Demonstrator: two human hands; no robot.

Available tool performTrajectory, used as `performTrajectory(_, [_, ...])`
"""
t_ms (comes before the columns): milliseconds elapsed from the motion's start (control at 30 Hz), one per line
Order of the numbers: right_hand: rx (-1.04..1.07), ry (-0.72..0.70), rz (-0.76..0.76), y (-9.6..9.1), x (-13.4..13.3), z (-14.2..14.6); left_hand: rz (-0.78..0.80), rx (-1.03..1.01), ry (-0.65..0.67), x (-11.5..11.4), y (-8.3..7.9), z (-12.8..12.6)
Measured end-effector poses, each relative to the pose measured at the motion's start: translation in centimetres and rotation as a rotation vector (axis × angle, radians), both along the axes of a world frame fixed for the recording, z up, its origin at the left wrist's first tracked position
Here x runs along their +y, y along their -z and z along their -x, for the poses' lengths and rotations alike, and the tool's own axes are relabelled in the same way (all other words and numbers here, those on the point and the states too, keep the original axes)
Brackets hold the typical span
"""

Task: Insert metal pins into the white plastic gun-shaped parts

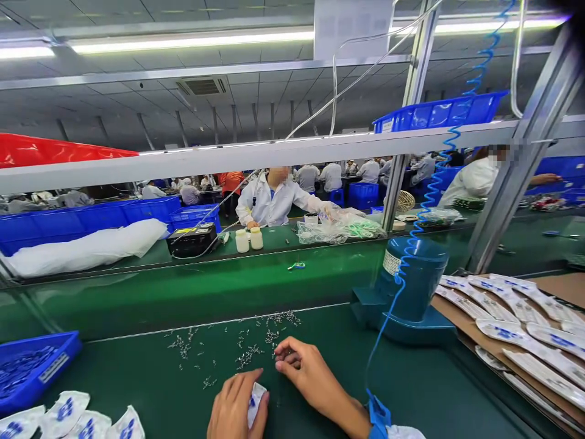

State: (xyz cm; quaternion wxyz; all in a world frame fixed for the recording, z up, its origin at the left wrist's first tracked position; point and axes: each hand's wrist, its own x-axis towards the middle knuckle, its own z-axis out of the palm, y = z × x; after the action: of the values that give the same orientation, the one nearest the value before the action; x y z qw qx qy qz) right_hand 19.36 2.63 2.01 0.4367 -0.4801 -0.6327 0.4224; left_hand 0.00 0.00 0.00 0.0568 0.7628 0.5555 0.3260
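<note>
My left hand [235, 407] is closed around a small white plastic piece with blue markings [256, 403], pressing it near the table's front. Part of that piece is hidden under the fingers. Just to the right, my right hand [308, 373] has its thumb and fingers curled together at the edge of the scattered small metal screws [250, 355]. Whether a screw sits between those fingertips is too small to make out. More white pieces with blue markings [66, 414] lie at the lower left.
A blue bin of small blue parts [57, 364] stands at left. On the right are a dark teal machine housing [414, 283], a coiled blue cord [427, 201] running down to my right cuff, and long white parts [516, 335] on cardboard. A green conveyor [183, 299] separates me from a co-worker [274, 198].
</note>
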Motion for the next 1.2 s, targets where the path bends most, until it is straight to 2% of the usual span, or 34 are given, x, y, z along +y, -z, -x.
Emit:
performTrajectory(100, [0.161, -0.075, 0.089, 1.0, 0.4, 0.0, 0.012, -0.012, 0.021, 0.6, -0.6, -0.9])
performTrajectory(267, [0.364, -0.185, 0.234, 2.5, 0.8, 0.2, -0.017, -0.030, 0.164, 0.0, -1.2, -1.6])
performTrajectory(500, [0.390, -0.252, 0.321, 1.9, 0.8, -0.6, 0.053, -0.115, 0.190, -1.0, -1.4, -1.9])
performTrajectory(700, [0.387, -0.256, 0.345, 1.4, 0.5, -0.4, -0.018, -0.099, 0.083, -1.7, -1.5, -1.8])
performTrajectory(833, [0.281, -0.335, 0.338, 2.2, 0.4, 0.2, -0.157, -0.063, -0.026, -2.3, -1.0, -1.8])
performTrajectory(933, [0.276, -0.383, 0.328, 2.7, 0.2, 0.7, -0.230, -0.013, -0.069, -3.0, -0.9, -2.0])
performTrajectory(1033, [0.310, -0.404, 0.360, 1.8, -0.6, 1.0, -0.251, 0.018, -0.061, -3.8, -1.3, -2.0])
performTrajectory(1133, [0.298, -0.420, 0.365, 0.0, -1.7, 1.1, -0.159, -0.002, 0.046, -4.7, -2.0, -0.9])
performTrajectory(1200, [0.246, -0.442, 0.359, -0.9, -2.2, 1.1, -0.076, 0.001, 0.087, -5.3, -2.3, 0.7])
